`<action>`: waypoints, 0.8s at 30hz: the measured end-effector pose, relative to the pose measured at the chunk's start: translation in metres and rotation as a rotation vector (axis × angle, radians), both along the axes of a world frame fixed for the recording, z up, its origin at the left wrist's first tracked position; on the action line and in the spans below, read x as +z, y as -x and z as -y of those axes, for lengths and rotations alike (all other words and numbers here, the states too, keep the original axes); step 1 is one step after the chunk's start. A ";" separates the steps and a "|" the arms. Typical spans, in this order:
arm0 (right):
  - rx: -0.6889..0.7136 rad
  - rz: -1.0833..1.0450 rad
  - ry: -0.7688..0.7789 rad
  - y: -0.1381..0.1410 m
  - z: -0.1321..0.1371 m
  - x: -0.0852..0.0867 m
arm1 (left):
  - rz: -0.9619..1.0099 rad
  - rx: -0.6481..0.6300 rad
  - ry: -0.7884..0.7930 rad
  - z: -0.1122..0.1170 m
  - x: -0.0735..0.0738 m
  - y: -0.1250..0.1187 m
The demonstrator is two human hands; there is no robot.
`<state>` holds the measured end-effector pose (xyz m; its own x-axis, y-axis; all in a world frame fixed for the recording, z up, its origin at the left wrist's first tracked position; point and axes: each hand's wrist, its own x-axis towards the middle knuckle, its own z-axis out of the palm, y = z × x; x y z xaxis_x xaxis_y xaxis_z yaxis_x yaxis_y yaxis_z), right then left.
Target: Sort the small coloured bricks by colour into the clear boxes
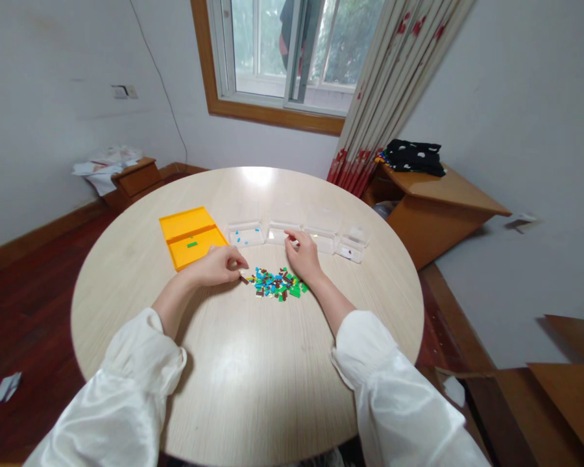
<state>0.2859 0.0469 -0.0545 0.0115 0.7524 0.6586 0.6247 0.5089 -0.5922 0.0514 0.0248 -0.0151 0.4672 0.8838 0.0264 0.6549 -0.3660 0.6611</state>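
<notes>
A pile of small building bricks (275, 283) in blue, green, brown, yellow and white lies on the round table. At the pile's left edge is my left hand (218, 264), its fingers curled together close to a brown brick (244, 280). My right hand (302, 254) reaches over the pile to the clear plastic boxes behind it, fingers pinched over the front of the second box (277, 232). Whatever either hand may hold is too small to make out. An open yellow case (187, 224) with a green brick (191, 244) in it stands beyond my left hand.
Blue bricks lie in the leftmost clear box (246, 241). To the right are another clear box (324, 243) and a small one (349, 251) holding a dark piece. The pale round table (253, 370) has a curved edge. A wooden cabinet (418, 201) stands beyond it, right.
</notes>
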 end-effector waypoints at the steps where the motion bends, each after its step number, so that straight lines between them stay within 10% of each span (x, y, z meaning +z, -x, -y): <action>1: -0.002 0.001 -0.001 0.000 0.000 0.000 | -0.033 -0.008 -0.010 0.000 0.001 0.000; 24: 0.009 0.055 -0.020 0.004 0.006 0.005 | -0.043 -0.079 -0.098 -0.004 -0.016 -0.012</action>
<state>0.2822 0.0411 -0.0497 -0.0317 0.7388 0.6732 0.6513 0.5262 -0.5468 0.0636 0.0286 -0.0308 0.5376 0.8384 0.0893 0.6488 -0.4790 0.5913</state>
